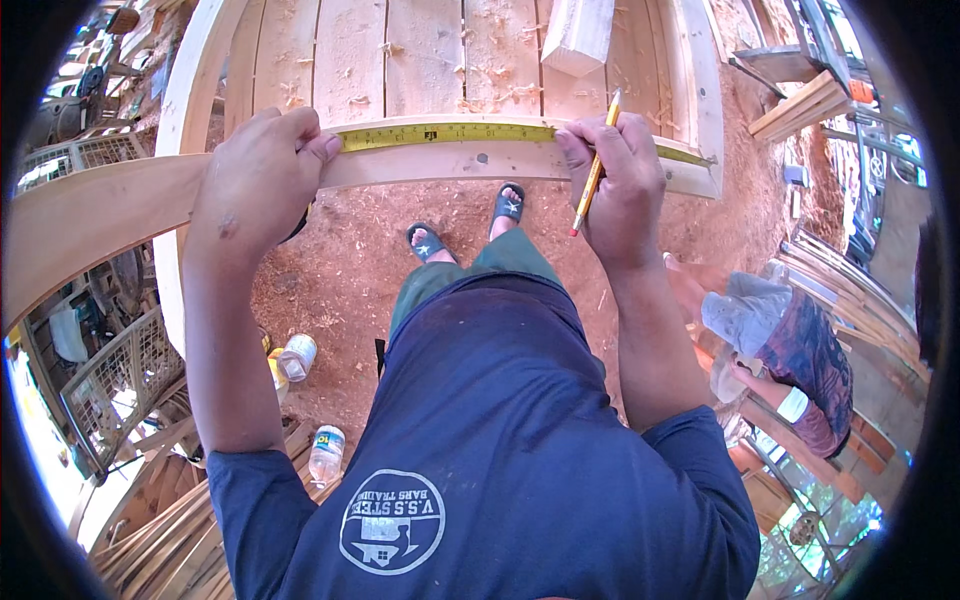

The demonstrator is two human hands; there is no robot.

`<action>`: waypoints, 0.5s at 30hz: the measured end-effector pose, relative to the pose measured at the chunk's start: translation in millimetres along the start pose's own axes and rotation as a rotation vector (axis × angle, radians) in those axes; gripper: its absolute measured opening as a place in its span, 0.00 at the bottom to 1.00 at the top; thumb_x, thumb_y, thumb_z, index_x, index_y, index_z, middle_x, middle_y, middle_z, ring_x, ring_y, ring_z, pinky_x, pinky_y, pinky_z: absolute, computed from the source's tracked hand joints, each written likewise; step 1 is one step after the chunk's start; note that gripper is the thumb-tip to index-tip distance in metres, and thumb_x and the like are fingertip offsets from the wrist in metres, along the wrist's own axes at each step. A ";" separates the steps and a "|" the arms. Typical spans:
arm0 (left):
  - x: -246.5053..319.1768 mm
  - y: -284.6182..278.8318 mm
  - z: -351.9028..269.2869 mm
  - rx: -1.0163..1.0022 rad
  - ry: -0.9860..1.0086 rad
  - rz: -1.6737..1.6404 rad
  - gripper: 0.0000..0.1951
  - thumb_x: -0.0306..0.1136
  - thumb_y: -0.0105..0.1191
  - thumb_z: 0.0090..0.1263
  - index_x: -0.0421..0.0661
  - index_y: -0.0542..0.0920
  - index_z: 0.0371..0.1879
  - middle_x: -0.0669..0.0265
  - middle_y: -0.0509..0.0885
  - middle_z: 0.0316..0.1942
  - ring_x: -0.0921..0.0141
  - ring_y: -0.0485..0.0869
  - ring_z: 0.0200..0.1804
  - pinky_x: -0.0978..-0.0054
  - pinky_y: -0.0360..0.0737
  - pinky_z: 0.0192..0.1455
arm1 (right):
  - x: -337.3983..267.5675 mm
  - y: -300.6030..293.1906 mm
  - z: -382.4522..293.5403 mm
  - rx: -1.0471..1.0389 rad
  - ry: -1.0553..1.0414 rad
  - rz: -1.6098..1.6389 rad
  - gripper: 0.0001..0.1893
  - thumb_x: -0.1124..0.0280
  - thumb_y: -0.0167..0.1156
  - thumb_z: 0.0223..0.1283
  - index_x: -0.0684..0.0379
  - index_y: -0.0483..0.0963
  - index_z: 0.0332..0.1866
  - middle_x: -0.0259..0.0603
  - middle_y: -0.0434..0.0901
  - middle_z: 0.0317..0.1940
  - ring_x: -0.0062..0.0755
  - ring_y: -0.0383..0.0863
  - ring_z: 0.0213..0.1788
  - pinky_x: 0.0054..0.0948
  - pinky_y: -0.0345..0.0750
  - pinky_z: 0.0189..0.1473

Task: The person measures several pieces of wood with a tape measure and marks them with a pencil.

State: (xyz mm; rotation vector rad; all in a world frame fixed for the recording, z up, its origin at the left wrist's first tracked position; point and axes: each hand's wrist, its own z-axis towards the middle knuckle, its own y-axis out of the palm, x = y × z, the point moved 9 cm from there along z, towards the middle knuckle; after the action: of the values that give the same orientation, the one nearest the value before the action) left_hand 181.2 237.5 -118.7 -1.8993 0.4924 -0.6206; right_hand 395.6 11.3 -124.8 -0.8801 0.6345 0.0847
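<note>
A yellow tape measure (pixel 450 133) lies stretched along a light wooden board (pixel 435 164) at the near edge of a wooden frame. My left hand (pixel 259 176) grips the tape at its left part, thumb at the blade; a dark piece, perhaps the tape's case, shows just under this hand. My right hand (pixel 619 176) presses the tape near the board's right part and holds a yellow pencil (pixel 592 180) with its tip up and its eraser end down. Beyond the right hand the tape runs on to the frame's right corner. Wood shavings lie on the slats (pixel 424 60) behind the board.
A square wooden block (pixel 579 37) rests on the slats. A long curved board (pixel 97 217) extends left. Plastic bottles (pixel 327 454) and wood strips (pixel 165 540) lie at lower left. Another person (pixel 795 352) is low at the right, near stacked timber (pixel 862 292).
</note>
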 end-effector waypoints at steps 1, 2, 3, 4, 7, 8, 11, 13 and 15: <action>0.0 -0.1 -0.1 -0.001 -0.001 0.000 0.18 0.45 0.60 0.82 0.39 0.86 0.45 0.48 0.86 0.44 0.49 0.86 0.52 0.52 0.79 0.58 | 0.2 0.3 -0.2 -0.001 0.001 0.000 0.08 0.74 0.76 0.66 0.62 0.85 0.44 0.46 0.79 0.38 0.47 0.84 0.37 0.43 0.80 0.39; -0.2 -0.5 -0.1 0.001 -0.003 -0.003 0.18 0.45 0.60 0.82 0.39 0.86 0.45 0.48 0.86 0.44 0.49 0.86 0.51 0.52 0.79 0.58 | 0.3 0.4 -0.5 -0.002 -0.003 -0.003 0.08 0.74 0.76 0.66 0.62 0.85 0.44 0.46 0.79 0.37 0.46 0.84 0.37 0.43 0.80 0.38; -0.3 -0.7 -0.1 0.003 -0.003 -0.005 0.17 0.45 0.60 0.82 0.39 0.87 0.45 0.48 0.86 0.44 0.49 0.86 0.51 0.52 0.79 0.58 | 0.2 0.3 -1.1 -0.002 -0.006 -0.007 0.08 0.74 0.76 0.66 0.62 0.85 0.44 0.46 0.79 0.37 0.46 0.84 0.36 0.43 0.80 0.38; -0.3 -0.6 -0.2 0.001 -0.003 -0.005 0.17 0.45 0.60 0.82 0.39 0.87 0.45 0.48 0.86 0.44 0.49 0.86 0.51 0.52 0.79 0.58 | 0.0 0.4 -1.4 -0.003 -0.004 -0.008 0.08 0.74 0.76 0.66 0.62 0.85 0.44 0.46 0.79 0.37 0.46 0.84 0.36 0.43 0.80 0.38; 0.4 -0.1 0.4 0.000 0.001 -0.009 0.17 0.45 0.60 0.81 0.39 0.86 0.45 0.49 0.86 0.43 0.50 0.86 0.51 0.53 0.79 0.58 | 0.3 -0.5 -1.7 0.001 0.009 -0.014 0.08 0.74 0.76 0.66 0.62 0.85 0.44 0.46 0.79 0.37 0.47 0.84 0.36 0.43 0.80 0.38; -0.2 -0.2 0.3 0.011 0.004 -0.014 0.17 0.44 0.61 0.81 0.39 0.87 0.45 0.49 0.86 0.43 0.50 0.86 0.51 0.53 0.79 0.58 | 0.3 -0.2 -1.9 -0.001 0.005 -0.012 0.08 0.73 0.76 0.66 0.62 0.85 0.44 0.46 0.79 0.38 0.47 0.84 0.36 0.43 0.81 0.38; 0.7 -0.9 0.2 0.029 0.018 -0.023 0.17 0.44 0.61 0.81 0.39 0.87 0.45 0.49 0.86 0.43 0.50 0.86 0.50 0.53 0.79 0.57 | 1.9 -0.5 -2.0 -0.018 0.015 -0.014 0.09 0.72 0.75 0.67 0.62 0.86 0.47 0.46 0.79 0.38 0.47 0.85 0.37 0.44 0.81 0.38; 1.9 -1.5 -0.7 0.038 0.025 -0.029 0.17 0.44 0.62 0.81 0.39 0.87 0.45 0.49 0.86 0.43 0.50 0.86 0.50 0.53 0.79 0.57 | 1.2 -2.2 0.0 -0.036 0.024 -0.015 0.09 0.72 0.74 0.68 0.62 0.86 0.49 0.47 0.79 0.38 0.48 0.85 0.37 0.44 0.82 0.39; 3.0 -1.4 -1.0 0.044 0.024 0.010 0.16 0.44 0.62 0.81 0.39 0.86 0.46 0.49 0.86 0.43 0.50 0.86 0.50 0.53 0.79 0.57 | -6.2 -3.7 5.1 -0.101 0.006 -0.029 0.08 0.78 0.70 0.73 0.63 0.87 0.52 0.46 0.86 0.43 0.40 0.88 0.42 0.36 0.84 0.45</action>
State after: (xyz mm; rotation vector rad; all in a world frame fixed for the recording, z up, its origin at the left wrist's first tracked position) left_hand 183.0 235.5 -116.5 -1.8489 0.4998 -0.6426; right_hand 394.3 13.7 -116.5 -0.9870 0.6272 0.0887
